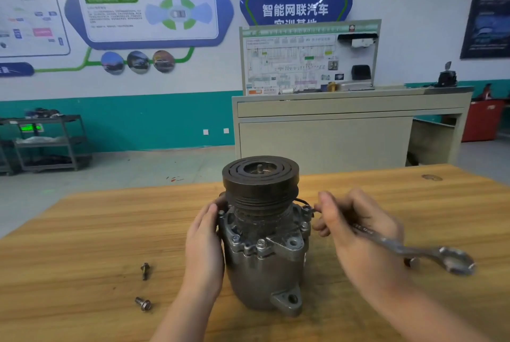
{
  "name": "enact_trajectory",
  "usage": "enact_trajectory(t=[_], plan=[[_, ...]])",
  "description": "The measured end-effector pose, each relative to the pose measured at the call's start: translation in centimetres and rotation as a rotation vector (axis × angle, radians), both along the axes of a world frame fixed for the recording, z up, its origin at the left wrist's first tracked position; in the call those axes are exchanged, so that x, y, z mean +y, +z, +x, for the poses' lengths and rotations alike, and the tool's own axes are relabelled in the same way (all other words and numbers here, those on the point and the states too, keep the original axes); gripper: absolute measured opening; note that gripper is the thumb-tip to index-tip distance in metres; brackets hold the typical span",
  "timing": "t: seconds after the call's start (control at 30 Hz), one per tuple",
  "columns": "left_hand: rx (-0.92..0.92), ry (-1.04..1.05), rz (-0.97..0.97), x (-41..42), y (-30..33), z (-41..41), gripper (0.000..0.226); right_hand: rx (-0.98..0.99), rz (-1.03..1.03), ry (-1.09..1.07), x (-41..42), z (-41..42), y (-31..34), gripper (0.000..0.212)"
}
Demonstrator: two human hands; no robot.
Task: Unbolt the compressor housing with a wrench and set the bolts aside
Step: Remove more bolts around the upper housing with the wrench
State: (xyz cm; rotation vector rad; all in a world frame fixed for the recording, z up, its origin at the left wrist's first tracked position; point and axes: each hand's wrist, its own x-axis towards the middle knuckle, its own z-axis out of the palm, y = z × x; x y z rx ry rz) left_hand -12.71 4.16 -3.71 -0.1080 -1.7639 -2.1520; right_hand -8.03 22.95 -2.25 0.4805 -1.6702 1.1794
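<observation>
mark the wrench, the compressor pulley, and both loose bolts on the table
wrench (397, 248): head view, on the shank right of the right hand.
compressor pulley (259, 185): head view, on the dark front rim.
upper loose bolt (145, 270): head view, on its flanged head.
lower loose bolt (143, 304): head view, mid-body.

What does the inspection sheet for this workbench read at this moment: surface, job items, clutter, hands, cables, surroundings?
Surface: wooden table, with a dark knot at its far right.
Job's things: compressor stands upright, pulley on top; several bolts sit in its housing flange. Two loose bolts lie to its left: far bolt, near bolt. Wrench points at the flange's right side, ring end free.
Clutter: nothing seen.
Hands: left hand rests on the compressor's left side, fingers straight; right hand has its grip on the wrench shank.
Cables: thin black wire at the compressor's upper right.
Surroundings: beige counter with a wiring display board, metal cart, wall posters.
</observation>
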Motion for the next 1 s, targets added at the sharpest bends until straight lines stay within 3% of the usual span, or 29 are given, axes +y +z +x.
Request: enact_trajectory(t=[0.07, 0.13, 0.27, 0.37, 0.47, 0.6, 0.67, 0.77, 0.9, 1.0], plan=[[-0.021, 0.018, 0.063, 0.0, 0.1, 0.1, 0.033, 0.075, 0.093, -0.160, -0.4, -0.2, -0.6, 0.046], [-0.042, 0.021, 0.129, -0.1, 0.0, 0.2, 0.025, 0.062, -0.018, -0.158, -0.7, -0.3, -0.8, 0.048], [-0.056, -0.009, 0.111, 0.2, -0.2, 0.4, 0.026, -0.108, -0.618, 0.263, 0.5, -2.5, 0.5, 0.050], [-0.080, -0.034, 0.108, 0.5, -0.4, 0.3, 0.022, -0.418, -0.981, 0.512, 2.1, -6.2, 2.0, 0.061], [-0.102, -0.053, 0.108, 0.4, -0.6, -0.2, 0.021, -0.791, -0.978, 0.698, 2.7, -9.4, 2.6, 0.050], [-0.090, -0.093, 0.070, 0.2, -0.7, -0.5, 0.027, -1.003, -0.790, 0.711, 2.0, -10.8, 2.2, 0.027], [-0.081, -0.116, 0.052, 0.1, -0.6, -0.6, 0.028, -0.977, -0.836, 0.778, 2.1, -10.1, 2.6, 0.022], [-0.077, -0.129, 0.021, 0.0, -0.7, -0.8, 0.030, -0.754, -0.973, 0.807, 2.9, -7.4, 3.5, 0.025], [-0.040, -0.112, -0.019, 0.0, -0.9, -1.3, 0.031, -0.318, -0.630, 0.498, 2.9, -3.2, 2.9, 0.013], [-0.041, -0.116, -0.039, -0.1, -0.8, -1.4, 0.028, -0.115, -0.360, 0.359, 2.4, -1.1, 1.6, 0.008]])
